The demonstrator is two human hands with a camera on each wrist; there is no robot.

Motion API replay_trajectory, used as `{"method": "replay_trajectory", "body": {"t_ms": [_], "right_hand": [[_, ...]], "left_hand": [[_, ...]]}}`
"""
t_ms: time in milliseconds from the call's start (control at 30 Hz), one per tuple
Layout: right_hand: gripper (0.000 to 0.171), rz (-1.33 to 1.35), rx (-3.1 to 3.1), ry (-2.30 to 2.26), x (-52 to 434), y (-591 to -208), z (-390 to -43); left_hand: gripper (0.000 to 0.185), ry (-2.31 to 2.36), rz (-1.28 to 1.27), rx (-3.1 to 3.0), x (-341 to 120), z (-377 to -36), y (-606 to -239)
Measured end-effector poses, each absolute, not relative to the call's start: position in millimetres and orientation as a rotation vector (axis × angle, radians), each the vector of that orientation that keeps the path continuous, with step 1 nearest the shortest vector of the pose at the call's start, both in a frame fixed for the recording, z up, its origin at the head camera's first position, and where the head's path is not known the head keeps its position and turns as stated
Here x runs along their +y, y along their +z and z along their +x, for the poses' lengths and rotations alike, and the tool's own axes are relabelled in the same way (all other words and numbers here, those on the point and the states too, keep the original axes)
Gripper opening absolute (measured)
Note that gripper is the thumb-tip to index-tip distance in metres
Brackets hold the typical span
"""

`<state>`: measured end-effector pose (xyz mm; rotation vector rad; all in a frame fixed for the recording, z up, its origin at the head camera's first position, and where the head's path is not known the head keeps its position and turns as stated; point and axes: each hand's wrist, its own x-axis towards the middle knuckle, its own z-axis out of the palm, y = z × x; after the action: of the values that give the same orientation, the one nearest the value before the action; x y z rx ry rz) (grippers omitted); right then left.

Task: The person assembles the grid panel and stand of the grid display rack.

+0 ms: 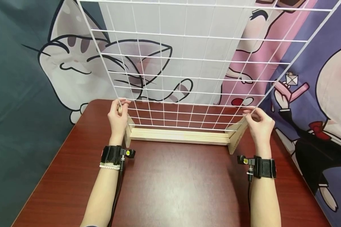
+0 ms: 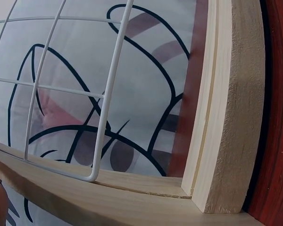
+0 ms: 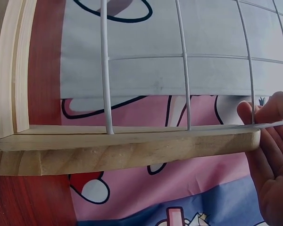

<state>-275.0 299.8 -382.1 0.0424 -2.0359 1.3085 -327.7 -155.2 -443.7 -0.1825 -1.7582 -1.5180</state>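
Left grip [image 1: 118,114] and right grip [image 1: 260,122] pinch opposite side edges of the white grid [image 1: 183,58], which spans between them.

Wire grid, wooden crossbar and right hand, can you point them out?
Wire grid [image 1: 182,58], head view: central wire crossing.
Wooden crossbar [image 1: 179,136], head view: middle of its length.
Right hand [image 1: 261,126], head view: middle of hand.

Black wristbands [image 1: 265,167] carry cabled cameras [image 1: 240,160]; pale beads [image 1: 110,166] circle the left wrist.

the stand [image 1: 179,135] sits on the table [image 1: 187,186], before the backdrop [image 1: 14,94], with the grid [image 1: 200,77] between its posts [image 1: 236,138].
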Motion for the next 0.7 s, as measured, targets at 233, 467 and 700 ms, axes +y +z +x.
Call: {"method": "replay_trajectory", "body": {"t_ms": [233,467,700], "right_hand": [[0.021,0.016,-2.052,1.325,306,-389,-279],[0.022,0.045,-2.038,1.41,294,-374,-264],[0.024,0.038,-2.039,1.414,293,-372,-263]], "left_hand": [[0.018,-1.463,-0.209,-1.776,-145,-305,-421],[0.018,-1.434,-0.201,-1.784,-143,-300,-419],[0.018,-1.442,-0.217,-1.777,-143,-300,-416]]}}
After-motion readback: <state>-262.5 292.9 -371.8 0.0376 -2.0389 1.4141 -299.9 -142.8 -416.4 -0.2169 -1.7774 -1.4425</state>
